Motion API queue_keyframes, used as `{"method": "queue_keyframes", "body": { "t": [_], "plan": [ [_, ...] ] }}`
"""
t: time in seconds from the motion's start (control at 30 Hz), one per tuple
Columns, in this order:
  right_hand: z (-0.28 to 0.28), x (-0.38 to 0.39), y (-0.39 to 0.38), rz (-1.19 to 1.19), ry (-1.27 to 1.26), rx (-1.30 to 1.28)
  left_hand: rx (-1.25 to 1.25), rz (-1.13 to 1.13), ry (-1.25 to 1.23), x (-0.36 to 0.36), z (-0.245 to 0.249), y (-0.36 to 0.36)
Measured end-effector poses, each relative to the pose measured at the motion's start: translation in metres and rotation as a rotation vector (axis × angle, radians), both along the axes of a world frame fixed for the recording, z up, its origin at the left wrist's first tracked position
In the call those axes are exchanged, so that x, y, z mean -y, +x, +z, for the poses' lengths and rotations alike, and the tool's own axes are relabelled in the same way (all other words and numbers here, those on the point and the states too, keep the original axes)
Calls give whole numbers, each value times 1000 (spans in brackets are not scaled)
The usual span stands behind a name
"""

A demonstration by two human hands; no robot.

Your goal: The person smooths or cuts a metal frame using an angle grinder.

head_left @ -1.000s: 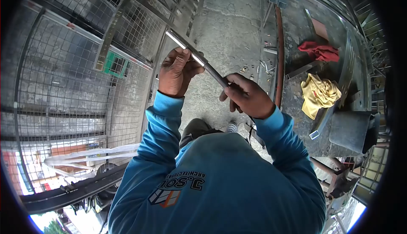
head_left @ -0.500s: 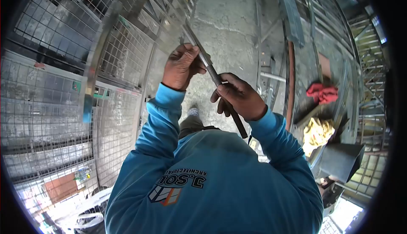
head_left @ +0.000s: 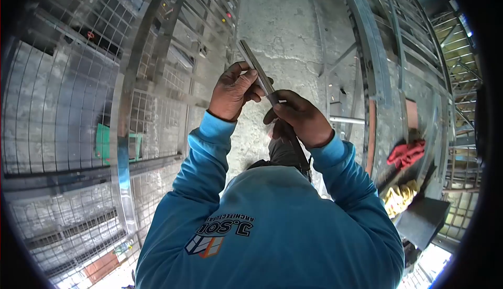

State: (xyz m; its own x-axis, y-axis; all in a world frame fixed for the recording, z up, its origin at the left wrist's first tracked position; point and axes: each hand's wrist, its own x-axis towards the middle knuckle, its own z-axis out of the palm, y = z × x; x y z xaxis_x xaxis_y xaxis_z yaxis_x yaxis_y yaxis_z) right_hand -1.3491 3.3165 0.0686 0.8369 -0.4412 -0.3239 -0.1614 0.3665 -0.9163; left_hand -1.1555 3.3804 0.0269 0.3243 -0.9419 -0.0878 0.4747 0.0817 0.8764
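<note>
A slim metal bar runs diagonally in front of my chest, bright grey at its far end and darker toward me. My left hand pinches the bright part between thumb and fingers, a little below its tip. Lower down, my right hand is closed around the darker part, thumb on top. The bar's near end comes out below the right palm, close to my blue shirt. Both hands are held up over the concrete floor.
Wire mesh panels and metal frames stand on the left, with a green object behind them. Long steel sections line the right. Farther right are a red cloth, a yellowish cloth and a dark box-like piece.
The surroundings have shifted in view as I moved along. The bar's far end now shows nearer my left hand, and both hands keep their hold on it.
</note>
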Motion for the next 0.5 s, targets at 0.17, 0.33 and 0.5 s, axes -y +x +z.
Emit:
{"method": "queue_keyframes", "body": {
  "t": [0.17, 0.33, 0.5],
  "plan": [
    [-19, 111, 29, 32, -23, 37, 33, 36, -8, 114, 0, 52],
    [4, 221, 47, 37, 52, -18, 29, 64, 13, 225, 24, 86],
    [25, 311, 73, -3, -20, 25, -29, -21, -42, 315, 43, 96]
  ]
}}
